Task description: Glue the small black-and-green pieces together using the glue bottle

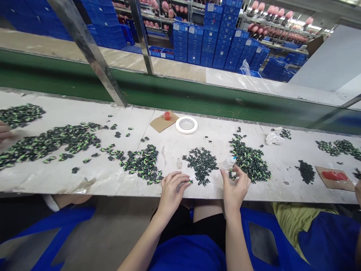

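My left hand (174,187) is closed at the table's front edge, thumb and fingers pinching a small black-and-green part (191,181). To its right, my right hand (236,188) has thumb and forefinger apart. Just beyond those fingertips is a small white bottle (228,162) with a blue tip; whether they touch it I cannot tell. A heap of small black sticks (201,163) lies between my hands. Black-and-green parts are heaped beyond my right hand (252,163) and left of my left hand (143,162).
Behind the heaps lie a roll of white tape (194,130) and cardboard (158,124) with a small red cup (167,116). Crumpled white tissue (275,139) sits at right. Metal posts (114,88) rise along the back. A co-worker's hand (4,131) is at far left.
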The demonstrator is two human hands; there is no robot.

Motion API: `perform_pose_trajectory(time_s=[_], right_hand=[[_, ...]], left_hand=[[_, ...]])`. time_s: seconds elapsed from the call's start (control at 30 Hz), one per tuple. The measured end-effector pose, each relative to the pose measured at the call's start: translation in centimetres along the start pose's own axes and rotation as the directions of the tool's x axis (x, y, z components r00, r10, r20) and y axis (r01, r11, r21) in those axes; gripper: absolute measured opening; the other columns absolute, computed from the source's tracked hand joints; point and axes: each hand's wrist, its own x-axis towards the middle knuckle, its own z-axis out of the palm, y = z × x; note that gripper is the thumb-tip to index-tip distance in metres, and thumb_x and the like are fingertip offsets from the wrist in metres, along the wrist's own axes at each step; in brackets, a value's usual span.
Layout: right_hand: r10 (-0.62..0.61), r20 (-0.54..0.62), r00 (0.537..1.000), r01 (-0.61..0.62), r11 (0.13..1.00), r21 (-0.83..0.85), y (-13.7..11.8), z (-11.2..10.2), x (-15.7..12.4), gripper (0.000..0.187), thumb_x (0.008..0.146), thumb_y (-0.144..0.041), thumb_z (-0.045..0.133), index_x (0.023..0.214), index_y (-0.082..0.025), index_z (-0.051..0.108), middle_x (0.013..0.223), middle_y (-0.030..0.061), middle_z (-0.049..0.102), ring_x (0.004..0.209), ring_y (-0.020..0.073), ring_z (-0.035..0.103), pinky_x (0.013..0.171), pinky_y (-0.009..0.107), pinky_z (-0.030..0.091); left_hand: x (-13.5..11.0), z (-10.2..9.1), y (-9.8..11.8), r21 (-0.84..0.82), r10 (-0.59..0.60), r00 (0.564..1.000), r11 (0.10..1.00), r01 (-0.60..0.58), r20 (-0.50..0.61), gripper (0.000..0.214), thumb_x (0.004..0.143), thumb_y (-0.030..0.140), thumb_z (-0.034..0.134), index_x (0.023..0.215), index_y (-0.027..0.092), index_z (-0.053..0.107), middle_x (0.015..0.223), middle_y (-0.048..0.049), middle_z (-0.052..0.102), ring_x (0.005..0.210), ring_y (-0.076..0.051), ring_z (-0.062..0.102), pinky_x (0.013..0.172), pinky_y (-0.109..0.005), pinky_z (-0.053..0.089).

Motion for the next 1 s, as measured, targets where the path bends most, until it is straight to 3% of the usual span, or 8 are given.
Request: perform_pose_trajectory(time_s=[0.1,0.23,0.4,0.6,0.8,1.0], right_hand=[[-0.034,0.186,0.982,0.036,0.999,-0.011,-0.8,-0.6,-2.1,0.043,0.086,-0.059,0.053,0.088,-0.021,0.072,0.09,0.0101,0.064,0.093,0.0275,0.05,0.083,0.041,0.041],[-0.005,0.363,0.932,0.019,0.999,-0.036,-1.1,-0.1,-3.0,0.041,0.088,-0.056,0.051,0.083,-0.022,0.074,0.086,0.0097,0.066,0.091,0.028,0.049,0.082,0.042,0.041],[-0.013,0.423,0.906,-0.003,0.999,0.038,-1.3,0.0,-2.6,0.04,0.09,-0.053,0.048,0.075,-0.022,0.067,0.081,0.0088,0.067,0.084,0.0267,0.055,0.079,0.043,0.046],[0.014,0.577,0.817,-0.275,0.888,0.368,-3.5,-0.4,-3.0,0.026,0.088,-0.044,0.056,0.087,-0.02,0.068,0.081,0.0064,0.071,0.066,0.0184,0.066,0.055,0.028,0.056],[-0.166,0.595,0.787,-0.164,0.873,0.46,-4.9,-0.5,-3.2,0.021,0.09,-0.031,0.056,0.094,-0.023,0.075,0.089,0.0073,0.073,0.08,0.0201,0.069,0.072,0.032,0.059],[-0.23,0.603,0.764,-0.085,0.89,0.447,-4.5,-0.9,-2.8,0.021,0.089,-0.023,0.057,0.097,-0.023,0.076,0.086,0.0072,0.073,0.079,0.0198,0.069,0.073,0.031,0.057]], left_hand=[[0.1,-0.1,0.1,-0.032,-0.045,0.999,0.998,0.045,0.007,0.01,0.083,0.02,0.064,0.083,0.028,0.071,0.092,-0.0006,0.076,0.106,-0.025,0.061,0.093,-0.044,0.038],[0.0,-0.1,0.0,-0.085,-0.074,0.997,0.994,0.073,-0.019,0.011,0.084,0.023,0.062,0.084,0.027,0.072,0.095,-0.0018,0.074,0.104,-0.024,0.063,0.094,-0.041,0.041],[-0.1,0.1,-0.3,-0.145,-0.069,0.996,0.988,0.06,-0.061,0.014,0.086,0.031,0.06,0.086,0.026,0.074,0.092,-0.0039,0.072,0.095,-0.023,0.065,0.091,-0.04,0.044],[-0.4,-0.4,0.1,-0.171,-0.069,0.996,0.984,0.057,-0.065,0.017,0.087,0.032,0.06,0.09,0.028,0.075,0.096,-0.0049,0.071,0.098,-0.023,0.064,0.091,-0.04,0.046],[-0.9,-0.9,1.3,-0.159,-0.033,0.999,0.987,0.026,-0.04,0.018,0.089,0.03,0.058,0.094,0.028,0.075,0.096,-0.0048,0.072,0.098,-0.023,0.065,0.09,-0.04,0.046],[-1.0,-0.8,1.7,-0.215,-0.026,0.999,0.976,0.019,-0.031,0.017,0.088,0.028,0.059,0.094,0.028,0.075,0.095,-0.0051,0.072,0.098,-0.024,0.065,0.091,-0.042,0.048]])
